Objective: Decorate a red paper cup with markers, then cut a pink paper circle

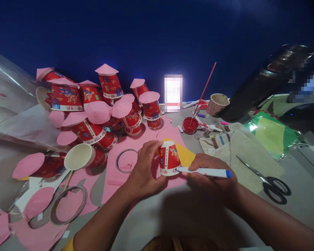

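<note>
Between my two hands is a red paper cup (170, 157), upside down, with a printed pattern and a white band around its lower rim. My left hand (148, 170) grips the cup from the left, fingers behind it and thumb near the rim. A white felt-tip marker (209, 172) with a blue end is pinched in my right hand (214, 174). Its tip touches the white band, where small pink and blue marks show. Pink paper (115, 143) and a piece of yellow paper (184, 153) lie behind the cup.
Several red cups with pink paper cone tops (107, 82) are stacked at the left. Tape rolls (85, 205) lie among pink scraps. A pot of red paint (190, 125) holds a thin stick. Scissors (267, 183) rest on a cloth (247, 167) at right, near a dark bottle (261, 83).
</note>
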### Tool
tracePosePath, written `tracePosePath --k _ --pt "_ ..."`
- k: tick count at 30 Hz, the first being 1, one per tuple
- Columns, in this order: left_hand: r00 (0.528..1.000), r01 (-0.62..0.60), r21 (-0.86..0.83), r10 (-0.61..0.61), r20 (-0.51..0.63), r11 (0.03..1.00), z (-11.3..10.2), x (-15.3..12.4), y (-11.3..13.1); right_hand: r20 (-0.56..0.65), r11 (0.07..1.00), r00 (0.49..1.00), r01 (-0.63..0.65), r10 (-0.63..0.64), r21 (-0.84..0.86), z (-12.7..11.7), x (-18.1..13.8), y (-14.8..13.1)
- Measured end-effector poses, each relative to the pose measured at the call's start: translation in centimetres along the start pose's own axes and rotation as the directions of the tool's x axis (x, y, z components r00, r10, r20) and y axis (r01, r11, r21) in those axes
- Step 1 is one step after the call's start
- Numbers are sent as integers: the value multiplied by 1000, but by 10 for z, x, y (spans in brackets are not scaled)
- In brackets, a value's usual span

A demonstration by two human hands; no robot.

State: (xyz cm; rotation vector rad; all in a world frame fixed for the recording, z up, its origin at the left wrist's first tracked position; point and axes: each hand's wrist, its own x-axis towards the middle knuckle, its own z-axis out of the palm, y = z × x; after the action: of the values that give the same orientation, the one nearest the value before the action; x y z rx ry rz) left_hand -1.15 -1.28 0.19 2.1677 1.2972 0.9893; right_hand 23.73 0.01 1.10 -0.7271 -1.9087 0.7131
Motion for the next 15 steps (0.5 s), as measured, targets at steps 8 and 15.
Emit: tracePosePath --k 8,15 --pt "1000 6 -21 -5 16 1000 1 -1 -2 -1 1000 1000 5 -5 -5 0 0 0" --pt "1000 -8 -17 8 18 1000 1 -1 -2 -18 1000 1000 25 -25 4 0 0 0"
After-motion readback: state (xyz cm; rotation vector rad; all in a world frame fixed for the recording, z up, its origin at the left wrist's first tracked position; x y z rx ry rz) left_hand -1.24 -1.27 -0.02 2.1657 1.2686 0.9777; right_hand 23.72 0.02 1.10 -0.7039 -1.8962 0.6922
